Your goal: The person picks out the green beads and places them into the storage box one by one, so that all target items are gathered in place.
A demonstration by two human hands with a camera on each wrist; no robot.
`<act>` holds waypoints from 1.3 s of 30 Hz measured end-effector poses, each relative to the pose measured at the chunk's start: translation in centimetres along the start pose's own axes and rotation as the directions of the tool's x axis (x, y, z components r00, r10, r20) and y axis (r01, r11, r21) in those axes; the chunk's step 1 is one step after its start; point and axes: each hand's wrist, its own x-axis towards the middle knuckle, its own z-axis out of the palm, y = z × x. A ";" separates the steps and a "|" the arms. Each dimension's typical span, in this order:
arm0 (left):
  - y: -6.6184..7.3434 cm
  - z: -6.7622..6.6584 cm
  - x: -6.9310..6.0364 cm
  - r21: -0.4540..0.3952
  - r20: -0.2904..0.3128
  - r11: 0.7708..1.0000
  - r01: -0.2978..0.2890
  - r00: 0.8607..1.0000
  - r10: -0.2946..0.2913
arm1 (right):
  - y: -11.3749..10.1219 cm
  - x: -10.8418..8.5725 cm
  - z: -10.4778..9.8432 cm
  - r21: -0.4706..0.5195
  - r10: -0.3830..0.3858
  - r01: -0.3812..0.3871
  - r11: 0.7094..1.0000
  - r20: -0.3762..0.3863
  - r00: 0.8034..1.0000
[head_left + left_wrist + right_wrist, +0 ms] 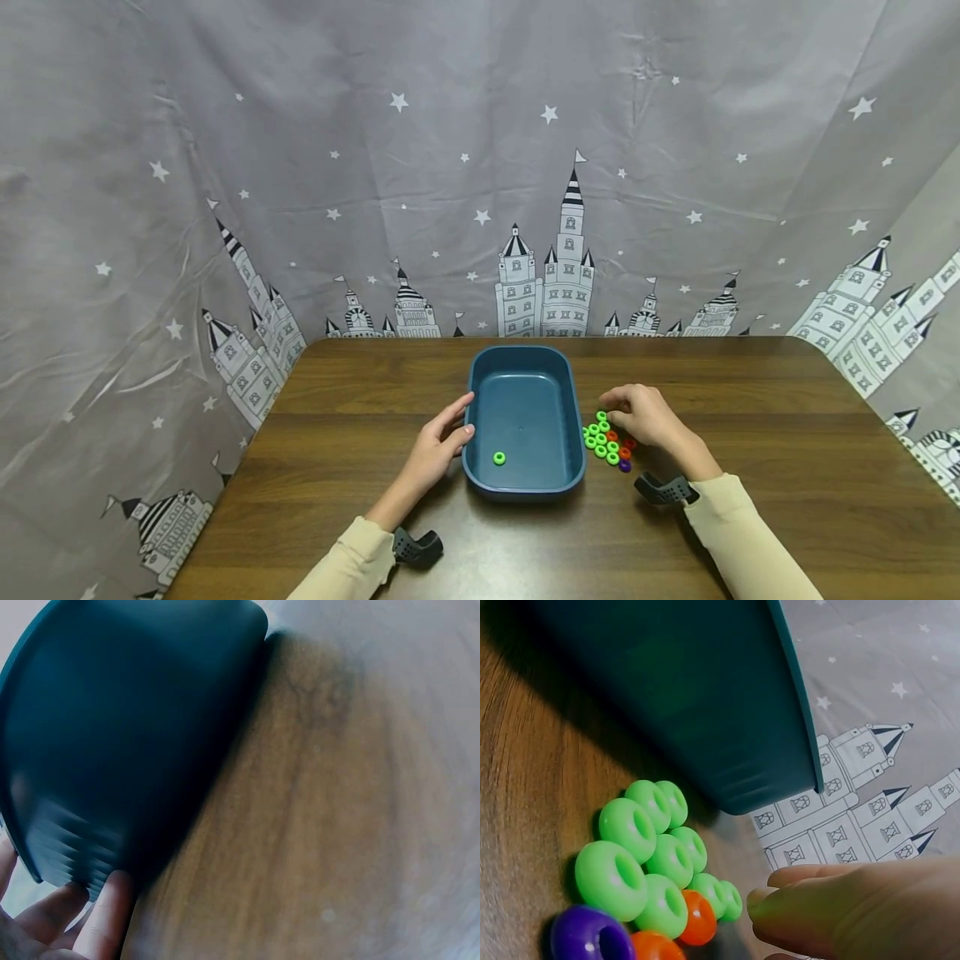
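Observation:
A dark blue plastic bin (522,483) stands on the table with one green ring bead (499,458) inside, toward its near left. My left hand (438,442) rests against the bin's left side; in the left wrist view its fingertips (112,900) touch the ribbed outer wall. Right of the bin lies a cluster of ring beads: several green beads (601,439), a few orange beads (625,453) and a purple bead (625,466). My right hand (641,414) hovers at the cluster's far right edge, its fingertips (761,900) close to a green bead (731,900). Nothing shows in its grasp.
The brown wooden table (360,400) extends to both sides of the bin. Behind it hangs a grey curtain (450,167) with castles and stars. Each wrist wears a black strap mount (418,548).

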 end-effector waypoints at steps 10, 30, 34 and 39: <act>0.0 0.0 0.0 -0.008 0.010 1.000 -0.004 1.000 0.005 | 0.4 0.0 0.4 -0.004 -0.070 0.070 0.998 0.033 0.997; 0.1 -0.1 -0.1 -0.005 0.010 1.000 -0.008 1.000 0.008 | 0.7 -0.2 0.6 -0.043 -0.073 0.074 0.996 0.025 0.997; 0.1 -0.1 -0.1 -0.003 0.012 1.000 -0.006 1.000 0.006 | 0.7 -0.2 0.6 -0.037 -0.058 0.059 0.998 0.020 0.998; 0.1 -0.1 -0.1 -0.011 0.014 1.000 -0.012 1.000 0.013 | 0.9 -0.2 0.8 -0.038 -0.049 0.049 0.998 -0.004 0.999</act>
